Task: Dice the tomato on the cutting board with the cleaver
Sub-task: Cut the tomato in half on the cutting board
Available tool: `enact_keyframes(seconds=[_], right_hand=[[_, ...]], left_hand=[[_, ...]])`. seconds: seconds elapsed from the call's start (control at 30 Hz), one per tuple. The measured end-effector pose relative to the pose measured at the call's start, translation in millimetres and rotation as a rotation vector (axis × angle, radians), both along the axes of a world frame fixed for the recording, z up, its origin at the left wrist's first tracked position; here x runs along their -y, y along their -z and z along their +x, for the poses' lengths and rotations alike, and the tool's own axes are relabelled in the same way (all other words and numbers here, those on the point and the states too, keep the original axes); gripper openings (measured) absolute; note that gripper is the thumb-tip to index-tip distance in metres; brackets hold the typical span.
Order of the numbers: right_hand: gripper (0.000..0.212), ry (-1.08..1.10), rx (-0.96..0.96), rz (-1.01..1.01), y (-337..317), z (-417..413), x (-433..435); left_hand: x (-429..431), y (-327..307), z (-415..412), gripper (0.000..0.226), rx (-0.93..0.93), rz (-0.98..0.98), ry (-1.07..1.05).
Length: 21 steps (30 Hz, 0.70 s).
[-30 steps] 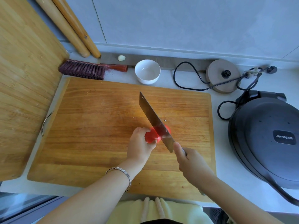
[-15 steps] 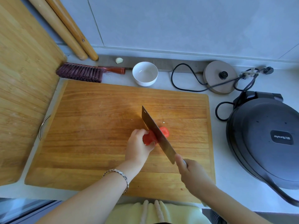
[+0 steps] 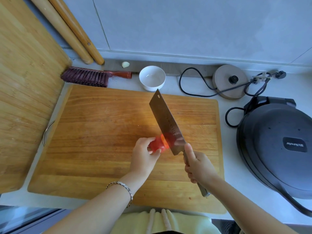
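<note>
**Cleaver (image 3: pixel 165 119) at the tomato (image 3: pixel 157 144)**

Your cutting board (image 3: pixel 101 149) is the reference. Off its right edge sits a black lidded cooker (image 3: pixel 273 149). Over the board's right-centre the cleaver slants, tip toward the far edge, blade against the tomato's right side; actual contact is blurred. Your right hand (image 3: pixel 200 168) wraps the handle near the front right. Your left hand (image 3: pixel 142 157) curls round the tomato. A white bowl (image 3: pixel 152 78) stands just behind the far edge. The tomato lies on the board, right of centre.

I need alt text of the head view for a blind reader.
A person's left hand holds a small red tomato on a large wooden cutting board, while the right hand grips a steel cleaver tilted beside it. A white bowl stands behind the board.
</note>
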State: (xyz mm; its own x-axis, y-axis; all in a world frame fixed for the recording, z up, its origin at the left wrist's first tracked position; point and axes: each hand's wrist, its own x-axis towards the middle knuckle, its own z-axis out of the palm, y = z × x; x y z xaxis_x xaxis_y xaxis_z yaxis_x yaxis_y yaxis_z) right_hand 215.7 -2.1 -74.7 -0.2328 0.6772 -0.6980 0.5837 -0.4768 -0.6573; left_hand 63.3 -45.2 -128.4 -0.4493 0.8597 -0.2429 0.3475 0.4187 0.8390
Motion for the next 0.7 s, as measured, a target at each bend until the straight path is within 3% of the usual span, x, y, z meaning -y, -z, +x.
enact_keyframes(seconds=[0.7], right_hand=[[0.053,-0.145,0.183,0.065,-18,-5,22]], left_hand=[[-3,2,2,0.027,-0.021,-0.020,-0.049]])
